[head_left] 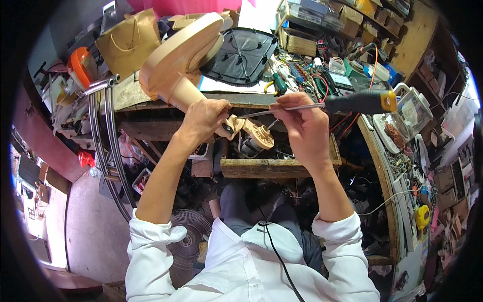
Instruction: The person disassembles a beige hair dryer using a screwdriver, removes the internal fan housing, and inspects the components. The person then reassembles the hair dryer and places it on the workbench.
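My left hand (204,120) is closed around the neck of a beige plastic stand (173,60), which lies tilted with its broad round base up and to the left. At the neck's lower end are a beige joint and an exposed motor (254,143), hanging above a wooden drawer (282,168). In my right hand (308,132) the fingers pinch the long metal shaft of a screwdriver (359,102), whose dark handle with a yellow end points right. The shaft reaches left to the joint beside my left hand. Whether its tip sits in a screw cannot be made out.
On the bench behind lie a black grille-like panel (241,55), pliers (279,83) and tangled wires. A brown paper bag (128,43) and bent metal tubes (103,126) stand left. A yellow tape measure (422,217) lies right. A fan grille (188,239) is below on the floor.
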`<state>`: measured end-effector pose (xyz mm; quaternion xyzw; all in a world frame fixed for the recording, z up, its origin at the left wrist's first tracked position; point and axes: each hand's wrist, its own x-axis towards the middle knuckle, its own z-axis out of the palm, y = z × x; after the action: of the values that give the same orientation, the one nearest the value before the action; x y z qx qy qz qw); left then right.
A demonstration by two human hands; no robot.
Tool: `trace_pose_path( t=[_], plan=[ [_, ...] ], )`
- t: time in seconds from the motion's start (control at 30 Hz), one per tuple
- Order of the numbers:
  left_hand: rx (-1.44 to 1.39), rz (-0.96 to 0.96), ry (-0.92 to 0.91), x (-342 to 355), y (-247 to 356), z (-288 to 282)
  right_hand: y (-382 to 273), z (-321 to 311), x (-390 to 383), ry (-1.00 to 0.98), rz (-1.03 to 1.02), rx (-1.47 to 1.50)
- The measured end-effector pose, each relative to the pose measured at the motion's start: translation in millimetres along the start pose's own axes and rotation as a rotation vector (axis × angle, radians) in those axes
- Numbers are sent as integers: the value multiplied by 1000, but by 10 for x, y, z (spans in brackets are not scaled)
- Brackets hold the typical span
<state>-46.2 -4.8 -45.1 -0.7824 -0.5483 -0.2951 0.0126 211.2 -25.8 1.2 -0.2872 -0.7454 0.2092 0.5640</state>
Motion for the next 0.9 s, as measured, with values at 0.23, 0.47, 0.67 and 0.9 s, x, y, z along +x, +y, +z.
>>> trace_pose_path(
  t=[0.23, 0.47, 0.67, 0.9],
  plan=[
    [33, 9, -1, 11, -6, 62, 44, -192, -71, -15, 80, 211],
    [9, 53, 47, 63, -12, 180, -25, -234, -83, 84, 110, 366],
    [68, 153, 39, 137, 24, 261, -7, -372, -130, 114, 150, 418],
    [162, 253, 192, 536, 139, 519, -75, -782, -288, 253, 138, 347]
  ],
)
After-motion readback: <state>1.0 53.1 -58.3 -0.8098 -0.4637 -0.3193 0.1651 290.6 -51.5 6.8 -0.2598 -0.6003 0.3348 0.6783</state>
